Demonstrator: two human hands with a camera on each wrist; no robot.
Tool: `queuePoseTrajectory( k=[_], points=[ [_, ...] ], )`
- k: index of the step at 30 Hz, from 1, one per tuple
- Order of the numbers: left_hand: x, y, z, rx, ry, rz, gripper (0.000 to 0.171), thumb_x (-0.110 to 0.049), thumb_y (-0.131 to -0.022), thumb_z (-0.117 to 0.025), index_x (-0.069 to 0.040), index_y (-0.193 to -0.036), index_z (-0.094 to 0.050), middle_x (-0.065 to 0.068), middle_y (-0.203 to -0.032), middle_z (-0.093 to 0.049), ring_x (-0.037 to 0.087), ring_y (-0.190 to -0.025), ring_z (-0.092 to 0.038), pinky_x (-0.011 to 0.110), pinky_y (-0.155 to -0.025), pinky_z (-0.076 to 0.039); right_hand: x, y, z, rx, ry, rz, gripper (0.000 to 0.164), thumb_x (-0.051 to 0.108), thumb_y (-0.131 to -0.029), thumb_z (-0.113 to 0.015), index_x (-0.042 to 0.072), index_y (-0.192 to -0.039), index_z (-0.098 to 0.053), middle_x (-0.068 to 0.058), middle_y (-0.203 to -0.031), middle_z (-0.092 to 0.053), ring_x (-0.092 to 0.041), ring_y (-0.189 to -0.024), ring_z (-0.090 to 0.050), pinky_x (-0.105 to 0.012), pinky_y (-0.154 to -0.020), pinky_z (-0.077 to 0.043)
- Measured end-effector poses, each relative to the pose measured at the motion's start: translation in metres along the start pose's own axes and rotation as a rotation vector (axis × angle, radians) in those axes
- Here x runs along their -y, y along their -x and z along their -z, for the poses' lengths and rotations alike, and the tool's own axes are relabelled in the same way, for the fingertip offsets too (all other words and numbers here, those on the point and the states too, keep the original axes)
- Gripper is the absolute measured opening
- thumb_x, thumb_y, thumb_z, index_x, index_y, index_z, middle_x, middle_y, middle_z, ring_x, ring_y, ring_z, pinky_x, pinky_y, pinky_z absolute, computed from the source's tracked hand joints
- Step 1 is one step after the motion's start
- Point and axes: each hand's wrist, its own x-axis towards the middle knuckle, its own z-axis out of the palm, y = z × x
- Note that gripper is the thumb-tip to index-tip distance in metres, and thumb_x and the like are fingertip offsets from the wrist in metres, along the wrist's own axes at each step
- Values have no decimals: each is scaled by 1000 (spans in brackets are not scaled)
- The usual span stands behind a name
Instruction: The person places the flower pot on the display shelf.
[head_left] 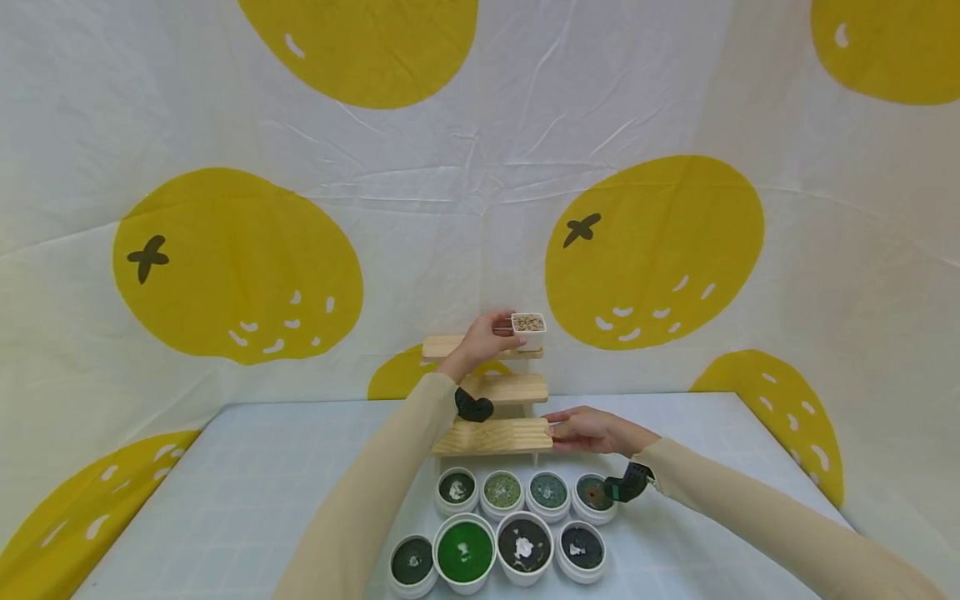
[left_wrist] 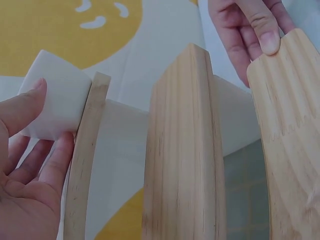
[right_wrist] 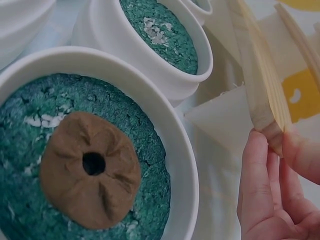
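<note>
Behind everything, white cloth point(head_left: 450, 250) with large yellow fruit prints point(head_left: 238, 267); across the lower frame, a pale worktop point(head_left: 285, 450). From the lower left edge toward the centre, a left beige sleeve point(head_left: 367, 500) with a black wrist device point(head_left: 474, 406) at its end. At lower centre, along the front row from left to right: a dark-filled pot point(head_left: 412, 592), a bright green-filled pot point(head_left: 465, 588), a white-patched pot point(head_left: 525, 579) and a white-flecked pot point(head_left: 583, 577). Just behind, again left to right: a dark green filling point(head_left: 456, 489), a light green filling point(head_left: 502, 492) and a teal filling point(head_left: 548, 492) in round white tubs point(head_left: 502, 515), plus a fourth tub point(head_left: 592, 518) with a brown pierced lump point(right_wrist: 75, 185) on top. In mid-frame, a three-tier wooden stand point(head_left: 510, 388); up at its top board point(head_left: 442, 346), the left hand point(head_left: 487, 335) in a firm grasp on a square white pot point(head_left: 534, 340) of tan grains point(head_left: 528, 322), against the board's right end. Right of centre, the right hand point(head_left: 592, 431) in a pinch on the right end of the lowest board point(head_left: 498, 436); beyond, a right beige sleeve point(head_left: 750, 512) out to the lower right edge.
</note>
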Motion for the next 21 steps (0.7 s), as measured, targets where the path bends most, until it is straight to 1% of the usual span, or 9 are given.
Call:
queuePoseTrajectory(
  k=[3,6,9,14,16,21],
  points=[
    [-1,4,2,-12,-10,4,63,-6,-89,-67,3,-143,-37,23,-136,-52,34,-124,-53,40,-100,-49,0,-1,-1,-7,1,-4,54,6,-97,-52,-8,-145,-30,-8,-100,-65,-11,-82,-65,-21,-76,-57],
    [-2,9,5,-33,-39,17,66,-12,-88,-69,0,-144,-37,20,-139,-51,33,-126,-52,41,-103,-47,1,0,-2,-15,3,-10,54,7,-97,-52,-8,-145,-30,-8,-100,-65,-11,-82,-65,-21,-76,-57],
    [-2,15,9,-41,-58,20,67,-18,-87,-70,-4,-145,-38,18,-142,-49,32,-129,-50,42,-105,-45,2,0,-2,-24,0,-13,55,7,-97,-53,-7,-145,-31,-8,-100,-65,-11,-82,-65,-21,-75,-57],
    [-1,25,14,-40,-66,-4,66,-20,-89,-68,-5,-145,-38,17,-144,-48,33,-129,-50,44,-105,-45,1,-2,0,-24,0,-13,55,6,-97,-53,-7,-145,-30,-8,-100,-65,-11,-82,-66,-21,-76,-58],
    [-2,29,15,-45,-58,-10,66,-19,-89,-68,-6,-146,-37,17,-143,-48,33,-128,-50,44,-105,-45,0,-2,0,-22,-1,-12,55,6,-97,-53,-8,-145,-30,-8,-101,-65,-11,-83,-66,-22,-77,-58],
    [-6,40,17,-62,16,-10,68,-15,-90,-67,-7,-148,-33,18,-144,-47,33,-128,-50,45,-104,-46,-1,-2,0,-22,7,-7,56,6,-97,-52,-8,-146,-29,-8,-101,-65,-11,-82,-65,-21,-77,-57]
  ],
)
